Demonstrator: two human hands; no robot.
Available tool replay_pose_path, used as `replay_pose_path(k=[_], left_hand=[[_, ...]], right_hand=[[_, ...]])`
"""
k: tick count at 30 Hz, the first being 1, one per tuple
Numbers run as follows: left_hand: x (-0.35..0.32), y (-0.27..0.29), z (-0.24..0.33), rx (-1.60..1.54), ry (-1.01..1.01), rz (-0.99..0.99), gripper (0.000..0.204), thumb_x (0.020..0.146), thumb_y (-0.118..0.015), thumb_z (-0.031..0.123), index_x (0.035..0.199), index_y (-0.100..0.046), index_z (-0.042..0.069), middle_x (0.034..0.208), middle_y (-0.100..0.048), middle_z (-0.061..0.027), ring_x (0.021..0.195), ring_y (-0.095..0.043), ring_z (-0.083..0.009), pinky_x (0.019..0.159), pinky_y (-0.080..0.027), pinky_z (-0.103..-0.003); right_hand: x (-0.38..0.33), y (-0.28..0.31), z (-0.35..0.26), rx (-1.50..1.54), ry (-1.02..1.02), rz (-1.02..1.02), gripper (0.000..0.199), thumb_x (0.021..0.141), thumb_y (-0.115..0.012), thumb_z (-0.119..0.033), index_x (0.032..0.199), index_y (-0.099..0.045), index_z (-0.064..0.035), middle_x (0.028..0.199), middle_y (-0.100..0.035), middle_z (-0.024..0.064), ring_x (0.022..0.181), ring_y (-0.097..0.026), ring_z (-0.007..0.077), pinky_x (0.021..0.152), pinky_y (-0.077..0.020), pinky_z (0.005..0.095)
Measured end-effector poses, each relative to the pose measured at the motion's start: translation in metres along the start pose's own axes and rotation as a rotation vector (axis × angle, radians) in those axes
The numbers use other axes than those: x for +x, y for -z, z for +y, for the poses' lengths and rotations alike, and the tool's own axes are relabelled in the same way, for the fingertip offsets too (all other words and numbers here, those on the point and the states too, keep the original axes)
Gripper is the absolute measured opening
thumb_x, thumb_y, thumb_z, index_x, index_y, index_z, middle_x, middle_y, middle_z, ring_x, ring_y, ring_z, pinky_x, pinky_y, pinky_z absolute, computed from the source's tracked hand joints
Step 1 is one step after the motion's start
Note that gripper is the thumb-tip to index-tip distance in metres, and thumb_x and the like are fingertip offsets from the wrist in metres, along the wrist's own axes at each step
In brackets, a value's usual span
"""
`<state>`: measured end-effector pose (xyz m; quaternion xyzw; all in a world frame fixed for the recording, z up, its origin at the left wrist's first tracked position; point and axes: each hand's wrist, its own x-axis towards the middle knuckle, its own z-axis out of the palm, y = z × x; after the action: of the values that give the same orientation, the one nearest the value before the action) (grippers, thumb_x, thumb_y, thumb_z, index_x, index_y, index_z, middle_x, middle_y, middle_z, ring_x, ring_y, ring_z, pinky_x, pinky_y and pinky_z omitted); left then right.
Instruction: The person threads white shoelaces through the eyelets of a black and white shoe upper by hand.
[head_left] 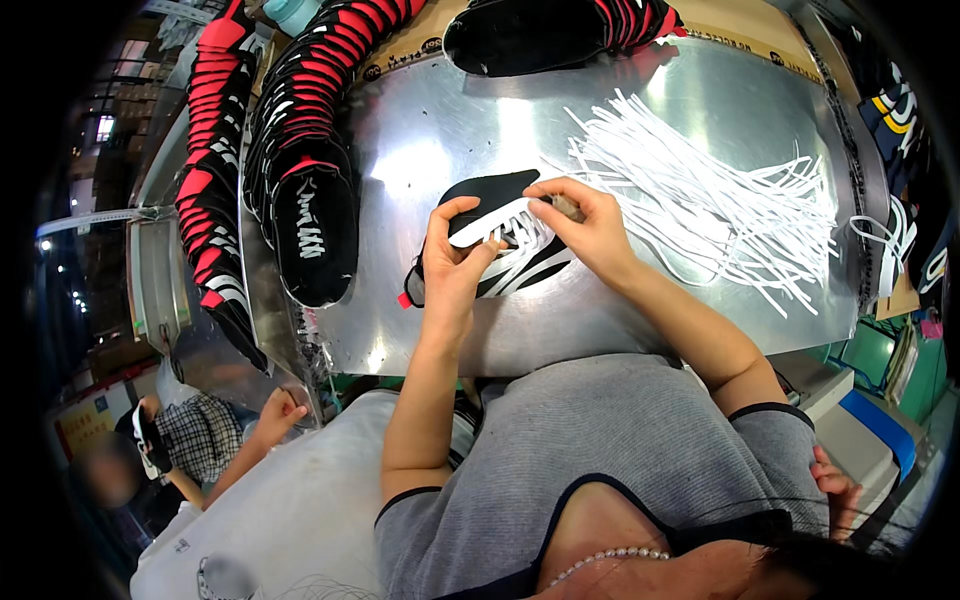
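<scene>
A black shoe upper [487,224] is pointing its red tab [404,300] toward eight o'clock, long axis running to two. Above the tabletop [560,335], the left hand [452,265] is gripping it, the right hand [597,228] pinching something indistinct beside its lacing [528,238].

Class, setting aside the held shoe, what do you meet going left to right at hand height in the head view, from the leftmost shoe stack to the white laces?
Leftmost shoe stack, second shoe stack, left hand, right hand, pile of white laces.
</scene>
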<state>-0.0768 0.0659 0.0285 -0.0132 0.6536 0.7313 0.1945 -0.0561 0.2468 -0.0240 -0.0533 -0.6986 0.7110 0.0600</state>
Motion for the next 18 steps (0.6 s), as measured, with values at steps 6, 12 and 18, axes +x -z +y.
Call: replay_pose_path(k=[6, 12, 18], left_hand=[[0.006, 0.001, 0.000, -0.040, 0.055, -0.067, 0.048, 0.088, -0.060, -0.004, 0.132, -0.043, 0.003, 0.108, -0.065, -0.0115, 0.095, -0.067, -0.0170, 0.083, -0.054, -0.027], [0.012, 0.003, -0.003, 0.029, 0.071, -0.100, 0.045, 0.092, -0.064, 0.007, 0.132, -0.044, 0.002, 0.101, -0.067, -0.0101, 0.088, -0.067, -0.0136, 0.077, -0.053, -0.026], [0.032, 0.012, -0.008, 0.217, -0.058, 0.090, 0.036, 0.095, -0.064, 0.014, 0.126, -0.051, 0.002, 0.077, -0.067, -0.0081, 0.067, -0.063, -0.0110, 0.066, -0.052, -0.025]], right_hand=[[0.004, -0.005, -0.015, -0.549, 0.712, -0.117, 0.026, 0.073, -0.073, -0.006, 0.097, -0.071, -0.0133, 0.076, -0.068, -0.0009, 0.062, -0.065, 0.0180, 0.051, -0.0487, 0.0289], [0.014, -0.006, -0.002, -0.432, 0.630, -0.078, 0.017, 0.075, -0.073, -0.006, 0.090, -0.071, -0.0114, 0.070, -0.066, 0.0009, 0.057, -0.062, 0.0179, 0.049, -0.0456, 0.0298], [-0.031, -0.002, -0.043, -0.162, 0.570, -0.441, 0.014, 0.079, -0.074, -0.006, 0.090, -0.071, -0.0129, 0.070, -0.063, 0.0000, 0.055, -0.058, 0.0165, 0.049, -0.0427, 0.0288]])
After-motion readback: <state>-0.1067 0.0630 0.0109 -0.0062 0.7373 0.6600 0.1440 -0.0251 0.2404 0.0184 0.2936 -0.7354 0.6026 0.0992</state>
